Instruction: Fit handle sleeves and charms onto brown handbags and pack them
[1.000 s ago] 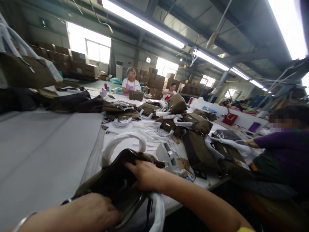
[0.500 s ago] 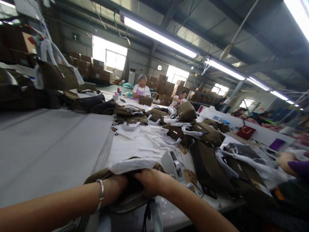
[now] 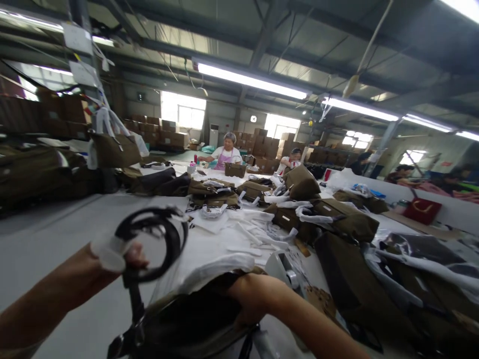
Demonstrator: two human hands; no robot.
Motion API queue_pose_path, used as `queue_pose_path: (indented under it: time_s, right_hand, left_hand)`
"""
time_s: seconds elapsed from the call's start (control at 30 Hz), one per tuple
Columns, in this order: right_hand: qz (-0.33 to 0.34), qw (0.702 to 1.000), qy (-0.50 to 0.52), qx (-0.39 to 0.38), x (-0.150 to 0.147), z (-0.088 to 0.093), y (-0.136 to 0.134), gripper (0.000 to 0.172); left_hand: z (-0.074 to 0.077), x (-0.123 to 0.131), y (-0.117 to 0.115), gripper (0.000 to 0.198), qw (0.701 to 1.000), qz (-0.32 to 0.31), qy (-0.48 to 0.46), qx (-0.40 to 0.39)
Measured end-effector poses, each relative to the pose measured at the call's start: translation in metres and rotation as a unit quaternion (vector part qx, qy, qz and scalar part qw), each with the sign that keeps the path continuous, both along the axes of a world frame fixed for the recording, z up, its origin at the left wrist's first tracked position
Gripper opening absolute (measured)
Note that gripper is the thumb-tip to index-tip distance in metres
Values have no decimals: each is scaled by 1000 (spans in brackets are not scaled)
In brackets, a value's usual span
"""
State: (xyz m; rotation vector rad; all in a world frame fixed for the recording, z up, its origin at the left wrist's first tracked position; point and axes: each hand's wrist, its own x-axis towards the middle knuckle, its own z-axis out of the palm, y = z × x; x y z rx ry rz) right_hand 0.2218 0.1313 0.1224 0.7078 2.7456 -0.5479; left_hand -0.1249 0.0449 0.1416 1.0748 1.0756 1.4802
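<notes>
My left hand is raised at the lower left, closed on a coiled black strap wrapped partly in clear plastic. The strap runs down to a dark olive handbag lying at the table's near edge. A white paper-wrapped handle lies across the bag's top. My right hand reaches into the bag's open mouth, and its fingers are hidden inside.
The long white table carries several olive handbags and white wrapping scraps. A tape dispenser stands just right of my bag. Two seated people work at the far end. Cardboard boxes line the back wall.
My left hand has come out of the bag and lifted the coiled black strap up to the left. The view has tilted and shifted; the right hand stays in the bag.
</notes>
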Motion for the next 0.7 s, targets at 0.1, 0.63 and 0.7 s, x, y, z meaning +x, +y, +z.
queue_pose_path:
  time_s: [0.1, 0.63, 0.7]
  right_hand:
    - [2, 1000, -20, -18, 0, -1, 3, 95]
    - [-53, 997, -48, 4, -33, 27, 1, 99]
    - [-47, 997, -62, 15, -40, 30, -1, 92]
  left_hand:
    - [-23, -12, 27, 12, 992, 118, -46, -12]
    - [7, 67, -33, 37, 852, -185, 490, 16]
    - [-3, 88, -41, 69, 784, -264, 561, -18]
